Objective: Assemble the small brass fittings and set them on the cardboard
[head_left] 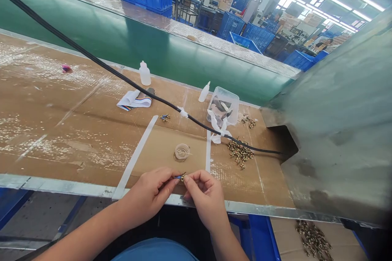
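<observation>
Head view: a small blue-and-brass part [179, 177] was held close above the near edge of the cardboard-covered bench [165, 142]. Its blue end was pinched by the thumb and forefinger of the left hand [153, 189], with hardly any gap left between them; its brass end was gripped by the thumb and fingertips of the right hand [206, 195], likewise nearly closed. Whether a second piece was covered by the right fingers could not be told.

A slip was judged the likeliest fault: with so little surface offered to each pinch, the part could be sprung loose by uneven pressure. Because it was held beside the metal edge strip [76, 185], it could then be lost over the side. The clear cup [181, 152], set just beyond the fingertips, could be tipped by a forward knock of the knuckles, and its contents, too small to be identified, spilled. The pile of brass pieces [240, 154] to the right was crossed by the black cable [131, 83]; pieces could be scattered if that cable were tugged or sagged.
</observation>
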`<state>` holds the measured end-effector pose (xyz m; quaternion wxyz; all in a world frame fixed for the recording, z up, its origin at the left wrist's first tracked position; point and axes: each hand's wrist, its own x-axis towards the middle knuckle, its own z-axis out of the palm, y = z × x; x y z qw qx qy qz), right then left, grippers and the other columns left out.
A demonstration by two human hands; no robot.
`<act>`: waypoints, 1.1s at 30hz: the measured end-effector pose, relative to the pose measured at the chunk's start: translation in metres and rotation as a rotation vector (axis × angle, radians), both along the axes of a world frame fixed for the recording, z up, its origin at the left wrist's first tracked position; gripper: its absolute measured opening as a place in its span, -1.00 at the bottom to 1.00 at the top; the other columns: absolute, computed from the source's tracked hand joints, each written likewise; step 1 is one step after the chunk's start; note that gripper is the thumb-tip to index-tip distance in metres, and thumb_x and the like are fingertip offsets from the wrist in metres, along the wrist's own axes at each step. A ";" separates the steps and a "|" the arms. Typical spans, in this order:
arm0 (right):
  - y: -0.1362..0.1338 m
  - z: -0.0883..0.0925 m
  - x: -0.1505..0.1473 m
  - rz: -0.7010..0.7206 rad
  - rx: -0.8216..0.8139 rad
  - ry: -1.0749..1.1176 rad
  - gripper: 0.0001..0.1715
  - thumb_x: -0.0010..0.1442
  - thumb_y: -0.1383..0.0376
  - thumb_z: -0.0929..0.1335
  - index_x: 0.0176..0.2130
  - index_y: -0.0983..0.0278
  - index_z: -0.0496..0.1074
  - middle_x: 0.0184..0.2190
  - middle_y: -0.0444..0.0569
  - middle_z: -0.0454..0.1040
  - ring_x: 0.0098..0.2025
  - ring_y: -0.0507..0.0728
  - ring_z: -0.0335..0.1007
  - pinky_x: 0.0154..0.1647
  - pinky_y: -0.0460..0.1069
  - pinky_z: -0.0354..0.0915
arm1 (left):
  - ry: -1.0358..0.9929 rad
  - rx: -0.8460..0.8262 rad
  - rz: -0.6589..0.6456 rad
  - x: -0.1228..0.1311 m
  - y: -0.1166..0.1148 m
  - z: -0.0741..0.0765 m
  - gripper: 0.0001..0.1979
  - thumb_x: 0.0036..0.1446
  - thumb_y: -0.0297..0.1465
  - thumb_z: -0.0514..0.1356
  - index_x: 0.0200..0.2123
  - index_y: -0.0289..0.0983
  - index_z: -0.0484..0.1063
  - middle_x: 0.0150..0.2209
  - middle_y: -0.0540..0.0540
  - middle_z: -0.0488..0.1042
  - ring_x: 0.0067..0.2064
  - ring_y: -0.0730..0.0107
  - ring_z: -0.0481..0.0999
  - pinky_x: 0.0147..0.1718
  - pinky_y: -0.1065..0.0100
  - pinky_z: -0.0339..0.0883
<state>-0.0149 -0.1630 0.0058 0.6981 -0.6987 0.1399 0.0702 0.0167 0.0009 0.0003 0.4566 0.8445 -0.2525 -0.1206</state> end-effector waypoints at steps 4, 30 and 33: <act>0.000 -0.001 0.001 -0.007 0.009 0.012 -0.68 0.08 0.13 0.40 -0.45 0.36 0.42 -0.65 -0.14 0.38 -0.61 -0.04 0.28 -0.57 -0.17 0.24 | -0.035 0.015 -0.028 -0.002 0.000 0.000 -0.78 0.29 -0.40 -0.06 -0.29 -0.26 0.36 -0.43 -0.01 0.38 -0.37 0.42 0.37 -0.37 0.44 0.20; -0.003 -0.005 -0.004 0.053 -0.025 -0.070 -0.75 0.11 0.19 0.41 -0.41 0.36 0.50 -0.50 0.00 0.50 -0.48 0.07 0.40 -0.45 -0.09 0.34 | 0.173 -0.010 -0.072 0.007 -0.001 0.010 -0.67 0.28 -0.34 -0.08 -0.49 -0.29 0.28 -0.53 0.04 0.22 -0.45 0.46 0.24 -0.44 0.44 0.10; -0.003 -0.006 -0.003 0.054 -0.036 -0.085 -0.76 0.11 0.20 0.41 -0.41 0.36 0.51 -0.49 0.01 0.51 -0.46 0.07 0.40 -0.43 -0.08 0.35 | 0.181 -0.015 -0.076 0.007 0.000 0.008 -0.68 0.28 -0.34 -0.08 -0.48 -0.30 0.28 -0.52 0.04 0.22 -0.44 0.46 0.23 -0.44 0.44 0.10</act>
